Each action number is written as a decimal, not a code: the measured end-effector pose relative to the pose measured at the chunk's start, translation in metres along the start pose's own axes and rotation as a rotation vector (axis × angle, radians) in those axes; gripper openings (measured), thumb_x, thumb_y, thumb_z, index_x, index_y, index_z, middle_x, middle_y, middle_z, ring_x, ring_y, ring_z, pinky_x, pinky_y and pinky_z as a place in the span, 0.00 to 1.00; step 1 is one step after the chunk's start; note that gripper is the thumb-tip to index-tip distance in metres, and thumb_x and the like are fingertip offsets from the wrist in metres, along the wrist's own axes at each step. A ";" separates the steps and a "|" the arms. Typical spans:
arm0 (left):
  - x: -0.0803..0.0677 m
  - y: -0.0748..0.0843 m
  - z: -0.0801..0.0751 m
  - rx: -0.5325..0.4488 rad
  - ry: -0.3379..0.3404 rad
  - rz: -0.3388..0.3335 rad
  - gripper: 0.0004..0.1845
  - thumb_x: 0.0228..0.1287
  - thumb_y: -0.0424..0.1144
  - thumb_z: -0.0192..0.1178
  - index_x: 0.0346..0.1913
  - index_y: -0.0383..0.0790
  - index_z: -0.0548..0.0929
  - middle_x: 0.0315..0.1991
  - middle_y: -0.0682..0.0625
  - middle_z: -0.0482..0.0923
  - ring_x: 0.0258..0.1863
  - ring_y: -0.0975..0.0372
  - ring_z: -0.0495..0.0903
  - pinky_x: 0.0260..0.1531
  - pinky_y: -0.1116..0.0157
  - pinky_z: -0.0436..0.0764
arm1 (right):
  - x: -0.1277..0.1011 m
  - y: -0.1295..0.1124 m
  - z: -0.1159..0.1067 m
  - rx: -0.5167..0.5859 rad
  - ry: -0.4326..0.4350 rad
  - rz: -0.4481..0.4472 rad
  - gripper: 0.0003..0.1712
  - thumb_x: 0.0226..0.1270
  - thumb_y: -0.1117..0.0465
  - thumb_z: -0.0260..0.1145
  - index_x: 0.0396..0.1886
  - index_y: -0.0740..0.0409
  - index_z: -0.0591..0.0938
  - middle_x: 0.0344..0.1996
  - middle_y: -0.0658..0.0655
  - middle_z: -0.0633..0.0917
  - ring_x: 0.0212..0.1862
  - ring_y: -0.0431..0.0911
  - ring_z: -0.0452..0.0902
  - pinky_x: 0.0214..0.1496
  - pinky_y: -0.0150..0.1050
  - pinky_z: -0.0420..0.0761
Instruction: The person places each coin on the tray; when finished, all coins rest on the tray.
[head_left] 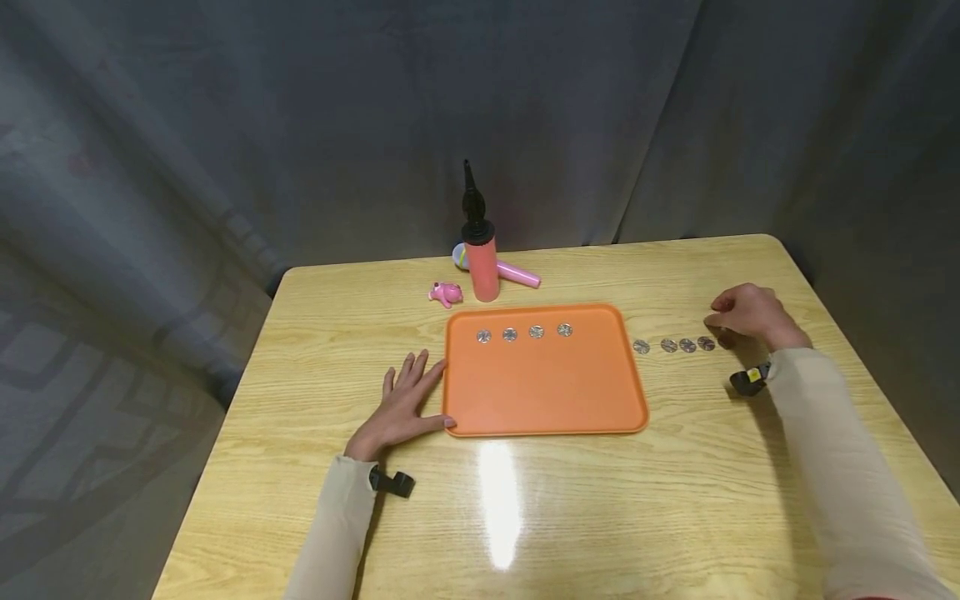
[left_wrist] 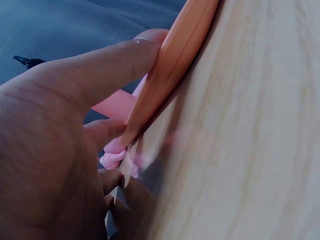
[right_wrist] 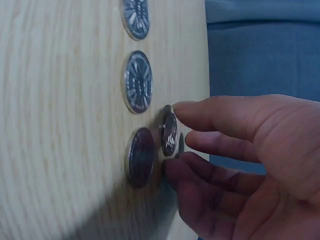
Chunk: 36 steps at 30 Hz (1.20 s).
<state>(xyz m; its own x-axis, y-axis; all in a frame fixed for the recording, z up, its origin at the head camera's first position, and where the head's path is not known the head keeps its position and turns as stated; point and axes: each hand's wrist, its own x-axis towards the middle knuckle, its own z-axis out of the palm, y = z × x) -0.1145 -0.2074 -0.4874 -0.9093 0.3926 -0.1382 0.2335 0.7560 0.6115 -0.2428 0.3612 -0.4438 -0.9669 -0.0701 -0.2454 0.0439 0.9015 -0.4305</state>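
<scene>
My left hand (head_left: 401,408) lies with spread fingers along the left side of the orange tray (head_left: 547,392). Its thumb and index finger touch the rim, as the left wrist view also shows. Several silvery coins (head_left: 536,332) form a row in the tray's upper part. Right of the tray, more coins (head_left: 687,345) continue in a row on the table. Over that row's right end is my right hand (head_left: 753,315). In the right wrist view it pinches a coin (right_wrist: 170,134) by its edges between thumb and fingertips, close beside another coin (right_wrist: 140,157) on the table.
Behind the tray stands a red hand pump (head_left: 483,271) with a black top. A toy microphone (head_left: 519,273) with a pink handle lies behind it, and a small pink figurine (head_left: 447,293) sits to its left. Dark curtains (head_left: 375,125) enclose the wooden table (head_left: 585,517).
</scene>
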 end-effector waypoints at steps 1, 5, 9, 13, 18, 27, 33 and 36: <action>0.000 0.000 0.000 0.000 0.001 0.000 0.53 0.59 0.59 0.69 0.81 0.55 0.50 0.83 0.41 0.34 0.82 0.43 0.29 0.75 0.36 0.27 | 0.001 -0.001 0.000 -0.018 -0.008 -0.007 0.23 0.66 0.61 0.65 0.51 0.78 0.80 0.46 0.77 0.83 0.46 0.68 0.80 0.52 0.66 0.76; 0.000 -0.001 0.001 -0.002 0.000 -0.001 0.53 0.59 0.59 0.69 0.81 0.55 0.49 0.83 0.42 0.33 0.82 0.44 0.29 0.75 0.36 0.27 | 0.006 -0.006 -0.003 -0.067 -0.055 -0.016 0.20 0.65 0.65 0.63 0.50 0.78 0.81 0.45 0.76 0.84 0.46 0.67 0.79 0.52 0.66 0.77; 0.000 -0.001 0.002 -0.002 0.000 0.001 0.53 0.58 0.60 0.68 0.81 0.55 0.50 0.83 0.42 0.34 0.82 0.44 0.29 0.75 0.36 0.27 | 0.009 -0.009 -0.007 -0.076 -0.090 -0.023 0.14 0.63 0.69 0.63 0.44 0.75 0.85 0.34 0.70 0.87 0.38 0.60 0.80 0.46 0.61 0.80; 0.000 -0.001 0.001 0.003 0.001 0.004 0.53 0.58 0.61 0.68 0.81 0.55 0.50 0.83 0.41 0.34 0.82 0.44 0.30 0.75 0.36 0.27 | 0.014 -0.011 -0.010 -0.064 -0.138 -0.017 0.08 0.61 0.69 0.63 0.25 0.66 0.86 0.16 0.56 0.81 0.25 0.49 0.73 0.33 0.46 0.74; 0.001 -0.001 0.001 0.003 -0.004 0.002 0.53 0.59 0.61 0.67 0.81 0.54 0.49 0.83 0.41 0.34 0.82 0.44 0.29 0.75 0.36 0.27 | 0.019 -0.012 -0.014 -0.028 -0.189 0.020 0.08 0.59 0.68 0.66 0.21 0.63 0.85 0.12 0.51 0.79 0.20 0.44 0.71 0.29 0.39 0.69; 0.001 -0.002 0.002 0.001 -0.005 0.001 0.53 0.59 0.61 0.67 0.81 0.55 0.49 0.83 0.41 0.34 0.82 0.44 0.29 0.75 0.36 0.27 | 0.020 -0.009 -0.012 0.046 -0.167 0.109 0.09 0.57 0.63 0.71 0.30 0.67 0.88 0.17 0.53 0.85 0.23 0.46 0.77 0.27 0.39 0.75; 0.001 -0.001 0.002 -0.001 -0.004 0.002 0.53 0.59 0.60 0.68 0.81 0.54 0.50 0.83 0.41 0.34 0.82 0.44 0.29 0.75 0.36 0.26 | 0.020 -0.007 -0.007 0.029 -0.123 0.098 0.11 0.58 0.60 0.70 0.27 0.66 0.87 0.14 0.53 0.84 0.21 0.46 0.76 0.26 0.38 0.74; 0.001 -0.001 0.001 -0.003 -0.006 0.001 0.53 0.59 0.59 0.68 0.81 0.53 0.50 0.83 0.41 0.34 0.82 0.44 0.28 0.75 0.36 0.26 | 0.021 -0.009 -0.008 0.013 -0.118 0.065 0.10 0.57 0.62 0.69 0.29 0.67 0.88 0.14 0.53 0.83 0.22 0.47 0.75 0.29 0.38 0.72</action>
<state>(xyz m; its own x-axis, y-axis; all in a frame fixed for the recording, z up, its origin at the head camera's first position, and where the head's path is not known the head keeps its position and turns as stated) -0.1151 -0.2075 -0.4889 -0.9071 0.3961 -0.1425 0.2330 0.7544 0.6137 -0.2650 0.3547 -0.4383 -0.9254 -0.0621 -0.3738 0.1097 0.9004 -0.4211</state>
